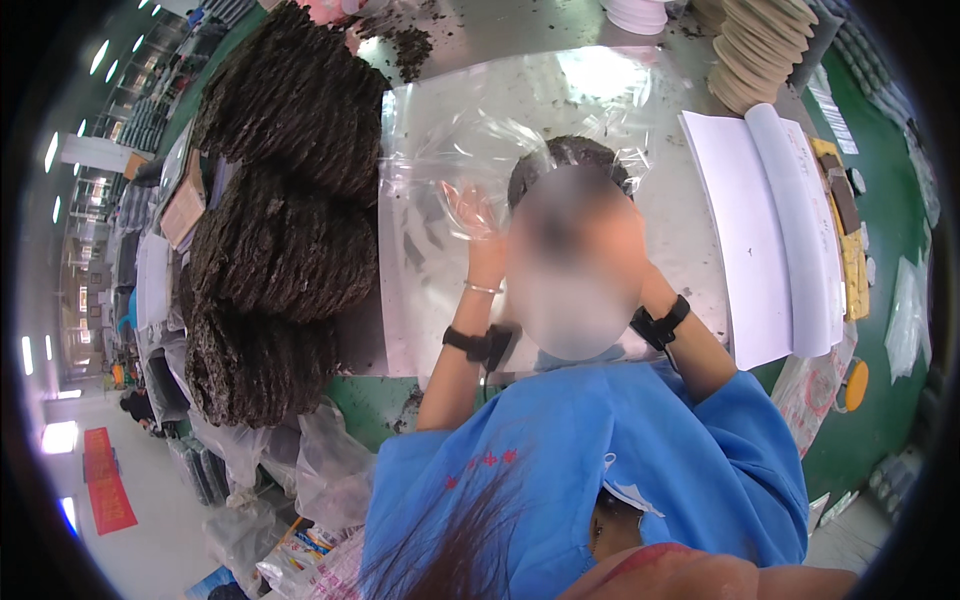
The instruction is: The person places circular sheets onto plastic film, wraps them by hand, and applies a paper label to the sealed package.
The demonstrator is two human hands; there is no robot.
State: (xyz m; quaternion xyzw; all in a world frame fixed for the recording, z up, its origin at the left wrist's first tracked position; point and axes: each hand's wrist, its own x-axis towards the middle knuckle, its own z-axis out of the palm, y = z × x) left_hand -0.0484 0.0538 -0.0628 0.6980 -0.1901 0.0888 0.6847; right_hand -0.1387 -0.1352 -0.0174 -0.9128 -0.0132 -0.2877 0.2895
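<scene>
A dark, rough-edged round sheet, seemingly dried seaweed (574, 150), lies in front of me with clear plastic film (495, 131) around and over it. My left hand (471, 210) is inside or under the film, left of the dark sheet, palm partly up with the fingers spread. At the right side of the sheet is my right hand (619, 232), mostly covered by a blurred oval, so its fingers and what they touch are hidden. A larger clear plastic sheet (427, 300) lies flat on the metal table below both hands.
Tall stacks of dark dried sheets (292, 240) stand close on the left. White papers (735, 225), one rolled, lie at the right. Beige round discs (757, 52) are piled at the back right, beside white discs (636, 15). Dark crumbs (411, 52) are scattered at the back.
</scene>
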